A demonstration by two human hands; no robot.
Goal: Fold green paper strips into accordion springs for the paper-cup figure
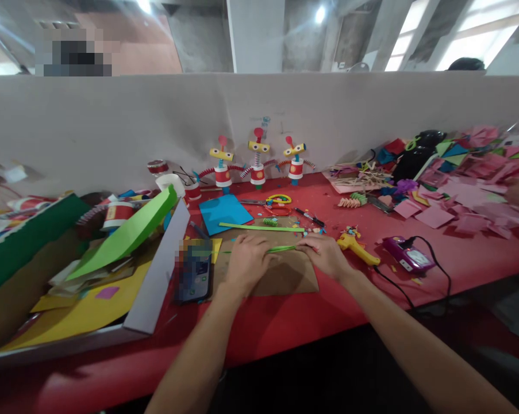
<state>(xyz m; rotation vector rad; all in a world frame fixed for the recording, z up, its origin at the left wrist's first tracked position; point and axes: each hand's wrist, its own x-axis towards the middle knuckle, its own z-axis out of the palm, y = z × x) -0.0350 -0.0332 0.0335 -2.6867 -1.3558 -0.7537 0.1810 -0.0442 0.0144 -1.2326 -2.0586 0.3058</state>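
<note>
L hand (248, 259) has its fingers curled shut round a thin green strip (283, 249); R hand (323, 253) pinches the same strip btwn thumb & fingers. Strip spans the gap btwn the 2 hands — over brown cardboard (285, 282) on the red table (285, 316). Just behind: flat light-green strip (280, 229), w/ a small folded green coil (270, 222) beyond. Blue sheet (225, 214) & phone (194, 270) nr L hand; yellow glue gun (360, 250) right of R hand, then purple box (408, 255). 3 cup figures (258, 173) stand at back — by white partition (156, 115).
</note>
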